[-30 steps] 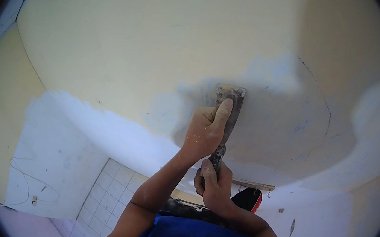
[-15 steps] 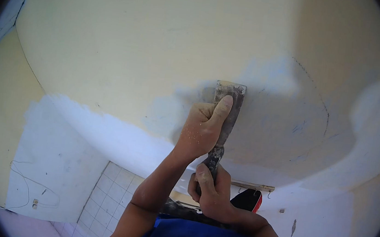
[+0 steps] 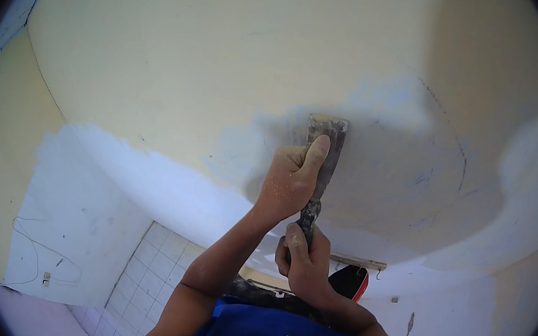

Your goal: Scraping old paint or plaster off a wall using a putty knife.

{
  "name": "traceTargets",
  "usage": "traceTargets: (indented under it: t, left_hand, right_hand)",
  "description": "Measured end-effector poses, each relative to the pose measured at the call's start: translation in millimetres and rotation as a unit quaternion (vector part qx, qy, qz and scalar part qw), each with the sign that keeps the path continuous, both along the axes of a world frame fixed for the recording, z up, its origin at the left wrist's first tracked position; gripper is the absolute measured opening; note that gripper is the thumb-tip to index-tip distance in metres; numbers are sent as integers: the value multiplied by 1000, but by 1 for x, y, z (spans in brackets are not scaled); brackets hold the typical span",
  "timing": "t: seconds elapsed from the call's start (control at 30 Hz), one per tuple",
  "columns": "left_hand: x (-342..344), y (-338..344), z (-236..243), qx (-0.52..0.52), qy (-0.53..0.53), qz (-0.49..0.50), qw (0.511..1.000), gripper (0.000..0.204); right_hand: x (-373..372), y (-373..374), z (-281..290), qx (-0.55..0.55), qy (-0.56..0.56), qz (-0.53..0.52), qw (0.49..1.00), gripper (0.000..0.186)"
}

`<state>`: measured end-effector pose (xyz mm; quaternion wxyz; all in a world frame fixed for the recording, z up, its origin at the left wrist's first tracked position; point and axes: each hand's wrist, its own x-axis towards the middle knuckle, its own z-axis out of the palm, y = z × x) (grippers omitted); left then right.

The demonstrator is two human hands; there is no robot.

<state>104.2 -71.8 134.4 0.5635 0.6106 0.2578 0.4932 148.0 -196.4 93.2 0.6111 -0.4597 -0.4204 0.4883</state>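
Both my hands grip one putty knife (image 3: 330,164), a wide scraper with a dirty, plaster-smeared blade and a dark handle. My left hand (image 3: 293,178) is closed round the blade, with its thumb lying along the face near the wide end. Lower down, my right hand (image 3: 305,257) is wrapped round the handle. The blade's wide edge is up against the wall (image 3: 241,53), where cream paint borders a bare bluish-white patch (image 3: 381,98). Pale dust covers my left hand and wrist.
A wooden hook rail (image 3: 357,261) is on the wall lower right, with a black and red object (image 3: 350,283) beside it. White tiles (image 3: 147,267) and a wall socket (image 3: 46,279) with a loose cable (image 3: 34,251) show lower left.
Both hands and the putty knife have shifted very slightly to the right against the wall. Each hand keeps its grip.
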Motion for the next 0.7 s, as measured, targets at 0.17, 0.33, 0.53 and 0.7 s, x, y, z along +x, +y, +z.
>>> traceTargets:
  t: [0.17, 0.33, 0.53, 0.7]
  left_hand:
    - [-2, 0, 17, -11, -11, -16, 1000, 53]
    - [2, 0, -5, 22, -7, 18, 1000, 54]
    - [-1, 2, 14, -7, -6, -8, 1000, 56]
    - [-1, -2, 1, -2, 23, 15, 1000, 53]
  right_hand:
    - [0, 10, 8, 34, -28, 8, 999, 28]
    - [1, 4, -8, 8, -23, -6, 1000, 28]
    - [0, 10, 9, 24, -10, 14, 1000, 26]
    - [2, 7, -7, 22, -30, -10, 999, 28]
